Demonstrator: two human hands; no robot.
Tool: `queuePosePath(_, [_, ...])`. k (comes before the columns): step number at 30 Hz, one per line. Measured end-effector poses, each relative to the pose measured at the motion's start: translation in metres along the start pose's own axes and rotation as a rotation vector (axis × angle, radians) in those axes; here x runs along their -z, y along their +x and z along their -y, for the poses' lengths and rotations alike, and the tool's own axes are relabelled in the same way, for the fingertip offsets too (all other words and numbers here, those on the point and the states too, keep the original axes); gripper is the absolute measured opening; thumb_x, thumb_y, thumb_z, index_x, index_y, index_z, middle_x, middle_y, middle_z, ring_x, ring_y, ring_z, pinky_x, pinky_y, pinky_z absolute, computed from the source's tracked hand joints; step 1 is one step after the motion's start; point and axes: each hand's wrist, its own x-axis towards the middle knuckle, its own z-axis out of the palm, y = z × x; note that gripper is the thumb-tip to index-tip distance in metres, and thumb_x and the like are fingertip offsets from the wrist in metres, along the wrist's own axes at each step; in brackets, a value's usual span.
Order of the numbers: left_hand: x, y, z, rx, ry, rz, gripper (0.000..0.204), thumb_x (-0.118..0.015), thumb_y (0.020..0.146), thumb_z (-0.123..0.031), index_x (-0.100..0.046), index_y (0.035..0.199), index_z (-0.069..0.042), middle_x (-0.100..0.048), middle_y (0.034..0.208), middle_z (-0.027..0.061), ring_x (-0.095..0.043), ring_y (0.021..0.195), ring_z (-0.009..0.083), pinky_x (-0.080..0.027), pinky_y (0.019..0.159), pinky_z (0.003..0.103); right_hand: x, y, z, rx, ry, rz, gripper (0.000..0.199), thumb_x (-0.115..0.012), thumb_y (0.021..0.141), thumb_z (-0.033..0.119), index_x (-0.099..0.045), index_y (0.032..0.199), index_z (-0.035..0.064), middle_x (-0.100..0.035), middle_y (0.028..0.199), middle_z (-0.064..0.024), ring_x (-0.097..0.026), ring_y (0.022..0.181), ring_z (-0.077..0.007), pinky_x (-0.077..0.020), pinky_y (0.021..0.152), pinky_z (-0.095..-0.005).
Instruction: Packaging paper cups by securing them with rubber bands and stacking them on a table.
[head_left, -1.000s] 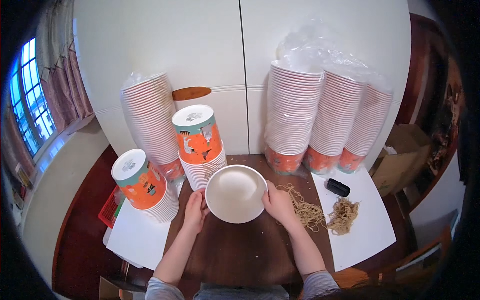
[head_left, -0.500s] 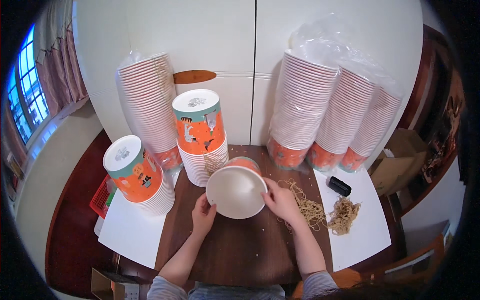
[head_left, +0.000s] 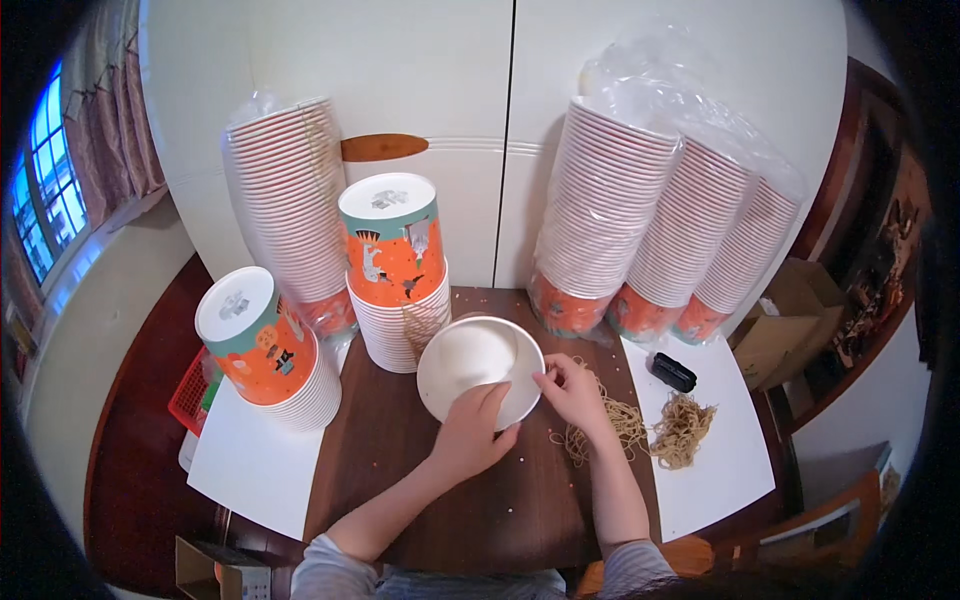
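Observation:
A white-lined paper bucket point(head_left: 465, 350) is tipped so that its mouth faces me above the middle of the dark table. My right hand point(head_left: 575, 395) pinches its right rim. At the near rim, my left hand point(head_left: 470, 435) reaches over the mouth, thumb and fingers apart, some fingertips hidden against the inside. Left of the bucket rises an upside-down stack of orange and teal paper buckets point(head_left: 395, 260), with rubber bands point(head_left: 428, 325) hanging at its side. Another such stack point(head_left: 270, 355) stands farther left. Loose tan rubber bands point(head_left: 610, 425) lie beside my right forearm.
Tall bucket stacks in clear plastic stand at the back, one left point(head_left: 290, 200) and three right point(head_left: 605, 210). A black oblong object point(head_left: 673, 372) and another heap of rubber bands point(head_left: 683, 430) lie on the right white panel. Beyond the table are a cardboard box point(head_left: 790, 325) and a red basket point(head_left: 190, 390).
My left hand has gone from the bucket's left side to its near rim, reaching over the mouth. The bucket has tilted and shifted slightly right; my right hand stays on its rim.

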Motion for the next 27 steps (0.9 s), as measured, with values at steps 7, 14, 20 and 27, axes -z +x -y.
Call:
queuePosePath(7, [-0.056, 0.026, 0.019, 0.449, -1.116, -0.099, 0.038, -0.058, 0.079, -0.009, -0.041, 0.109, 0.004, -0.051, 0.105, 0.0164, -0.051, 0.102, 0.0215, -0.043, 0.085, 0.031, -0.011, -0.009, 0.020, 0.127, -0.014, 0.032, 0.037, -0.061, 0.070, 0.013, -0.051, 0.105, 0.0048, -0.058, 0.071, -0.0100, -0.059, 0.065, -0.0227, -0.0470, 0.060, -0.0319])
queuePosePath(14, [-0.044, 0.026, 0.018, 0.498, -0.798, -0.201, 0.026, -0.059, 0.077, -0.005, -0.047, 0.099, 0.004, -0.057, 0.092, 0.0118, -0.057, 0.087, 0.0154, -0.048, 0.074, 0.026, -0.018, -0.012, 0.022, 0.372, -0.042, -0.023, 0.048, -0.064, 0.066, 0.011, -0.050, 0.111, 0.0033, -0.050, 0.108, -0.0129, -0.052, 0.096, -0.0260, -0.0437, 0.078, -0.0320])
queuePosePath(20, [-0.035, 0.026, 0.022, 0.589, -0.921, -0.172, 0.022, -0.057, 0.076, -0.001, -0.053, 0.097, 0.005, -0.060, 0.088, 0.0078, -0.058, 0.075, 0.0119, -0.047, 0.069, 0.024, -0.019, -0.006, 0.013, 0.375, 0.091, 0.016, 0.044, -0.062, 0.072, 0.015, -0.049, 0.113, 0.0045, -0.050, 0.113, -0.0145, -0.049, 0.105, -0.0288, -0.0404, 0.087, -0.0338])
queuePosePath(27, [-0.017, 0.026, 0.018, 0.613, -1.020, -0.096, 0.024, -0.049, 0.075, 0.005, -0.051, 0.099, 0.003, -0.059, 0.088, 0.0064, -0.057, 0.075, 0.0099, -0.046, 0.070, 0.023, -0.020, -0.008, 0.025, 0.408, 0.116, -0.179, 0.029, -0.061, 0.074, 0.010, -0.057, 0.102, 0.0039, -0.057, 0.105, -0.0125, -0.051, 0.104, -0.0274, -0.0406, 0.087, -0.0343])
